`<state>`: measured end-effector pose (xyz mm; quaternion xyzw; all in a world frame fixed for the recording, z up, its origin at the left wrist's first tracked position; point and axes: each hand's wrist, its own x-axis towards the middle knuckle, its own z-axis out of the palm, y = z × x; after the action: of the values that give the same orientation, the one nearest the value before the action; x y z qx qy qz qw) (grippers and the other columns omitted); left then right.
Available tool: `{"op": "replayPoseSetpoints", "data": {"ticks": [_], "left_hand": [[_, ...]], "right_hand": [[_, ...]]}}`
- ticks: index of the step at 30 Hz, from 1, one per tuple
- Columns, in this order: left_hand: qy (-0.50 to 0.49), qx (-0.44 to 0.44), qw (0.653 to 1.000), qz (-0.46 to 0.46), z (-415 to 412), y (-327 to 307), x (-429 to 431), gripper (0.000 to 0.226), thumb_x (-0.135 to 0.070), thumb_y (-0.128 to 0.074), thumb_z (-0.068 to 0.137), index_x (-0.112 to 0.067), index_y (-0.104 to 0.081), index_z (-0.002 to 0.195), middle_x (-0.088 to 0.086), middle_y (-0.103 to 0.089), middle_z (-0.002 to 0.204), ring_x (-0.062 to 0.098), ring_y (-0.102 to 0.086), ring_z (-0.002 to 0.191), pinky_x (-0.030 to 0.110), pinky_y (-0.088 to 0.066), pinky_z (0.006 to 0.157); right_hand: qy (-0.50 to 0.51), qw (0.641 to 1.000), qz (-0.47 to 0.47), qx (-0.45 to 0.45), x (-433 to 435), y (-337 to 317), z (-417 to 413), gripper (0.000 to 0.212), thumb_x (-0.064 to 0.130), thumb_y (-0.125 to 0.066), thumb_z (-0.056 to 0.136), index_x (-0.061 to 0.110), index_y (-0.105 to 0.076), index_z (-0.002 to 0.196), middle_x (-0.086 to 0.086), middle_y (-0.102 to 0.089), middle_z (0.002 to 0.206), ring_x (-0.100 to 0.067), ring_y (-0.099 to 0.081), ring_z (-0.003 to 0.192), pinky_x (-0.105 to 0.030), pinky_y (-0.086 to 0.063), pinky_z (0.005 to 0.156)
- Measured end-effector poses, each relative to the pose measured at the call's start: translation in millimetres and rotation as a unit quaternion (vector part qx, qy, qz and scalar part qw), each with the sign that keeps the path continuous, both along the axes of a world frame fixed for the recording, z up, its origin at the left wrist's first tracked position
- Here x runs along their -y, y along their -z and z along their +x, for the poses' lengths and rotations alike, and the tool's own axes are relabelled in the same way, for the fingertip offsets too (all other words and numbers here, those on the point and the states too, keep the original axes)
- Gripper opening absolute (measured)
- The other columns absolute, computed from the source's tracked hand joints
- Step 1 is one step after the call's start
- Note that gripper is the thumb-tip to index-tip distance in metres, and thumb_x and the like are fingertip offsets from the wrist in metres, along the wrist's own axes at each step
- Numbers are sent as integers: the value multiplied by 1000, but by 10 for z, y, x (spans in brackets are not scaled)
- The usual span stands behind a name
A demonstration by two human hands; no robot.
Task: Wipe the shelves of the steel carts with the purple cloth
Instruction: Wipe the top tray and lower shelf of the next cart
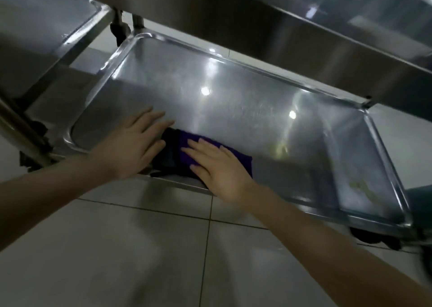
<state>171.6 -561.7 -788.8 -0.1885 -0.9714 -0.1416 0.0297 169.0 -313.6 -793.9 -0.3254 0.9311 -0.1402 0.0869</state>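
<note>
Purple cloth (236, 158) lies at the front edge of the lower shelf (233, 91), left of middle; right hand (218, 168) presses it, fingers straight; left hand (136, 143) lies flat, fingertips touching its dark end; neither grips. Advice: keep even pressure; make overlapping strokes toward the yellowish smear (360, 185) near the front right corner.

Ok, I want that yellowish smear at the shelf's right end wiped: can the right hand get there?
Probably yes: the right hand lies flat on the purple cloth, and only bare shelf lies between it and the smear.
</note>
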Motion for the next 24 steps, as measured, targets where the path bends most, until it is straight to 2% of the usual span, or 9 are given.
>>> {"op": "replayPoseSetpoints", "data": {"ticks": [3,6,7,9,12,15,18,21,24], "left_hand": [[40,-40,998,27,78,4,-464,56,-35,-26,96,-3,-49,136,15,-48,142,34,-37,137,50,-32,112],[-17,-8,995,94,198,108,-767,48,-32,-32,98,-8,-48,137,15,-49,141,30,-40,133,37,-28,111],[-7,-5,995,97,224,131,-804,46,-31,-35,99,-7,-48,136,16,-49,141,30,-42,132,35,-30,109],[40,-39,995,79,307,136,-769,46,-31,-37,97,-2,-55,129,19,-52,135,33,-47,128,41,-38,105],[56,-114,988,92,348,60,-657,37,-23,-44,96,-1,-60,121,18,-57,126,33,-54,119,46,-46,97],[41,-123,985,116,294,82,-694,38,-24,-44,96,-4,-57,126,13,-55,130,28,-49,125,38,-39,105],[48,-92,986,134,185,151,-902,40,-24,-39,97,-6,-55,130,10,-51,136,23,-43,132,24,-28,110],[11,-73,980,182,100,165,-1100,38,-21,-41,98,-9,-52,132,7,-48,139,19,-39,134,16,-21,110],[-17,-55,980,192,93,194,-1197,37,-18,-44,99,-12,-48,136,4,-44,143,16,-32,138,16,-18,109]], "right_hand": [[93,994,29,-54,38,23,-631,47,39,-33,103,32,-29,150,10,-22,159,-10,-14,147,-43,-17,118],[188,980,31,-65,69,33,-1127,47,38,-32,102,30,-31,149,9,-24,159,-13,-17,146,-48,-20,116],[194,979,26,-63,74,48,-1169,47,38,-31,102,30,-31,148,9,-24,158,-13,-17,146,-49,-19,116],[172,983,20,-55,77,32,-986,46,36,-32,103,30,-32,148,8,-25,158,-13,-18,146,-48,-20,116],[104,992,15,-66,-176,45,-306,44,35,-35,103,32,-34,148,11,-26,157,-9,-19,145,-43,-19,116],[32,997,-11,-67,-497,61,394,43,37,-34,102,34,-37,146,14,-29,156,-6,-20,145,-37,-16,116],[15,998,-33,-53,-637,70,297,43,38,-35,102,33,-39,144,14,-32,154,-6,-23,144,-35,-19,115],[102,991,6,-82,-643,40,-436,44,35,-38,103,30,-38,146,9,-31,156,-11,-24,144,-43,-24,115],[227,971,27,-65,-650,-4,-1120,44,35,-32,103,31,-34,147,8,-29,156,-13,-24,143,-48,-22,114]]}}
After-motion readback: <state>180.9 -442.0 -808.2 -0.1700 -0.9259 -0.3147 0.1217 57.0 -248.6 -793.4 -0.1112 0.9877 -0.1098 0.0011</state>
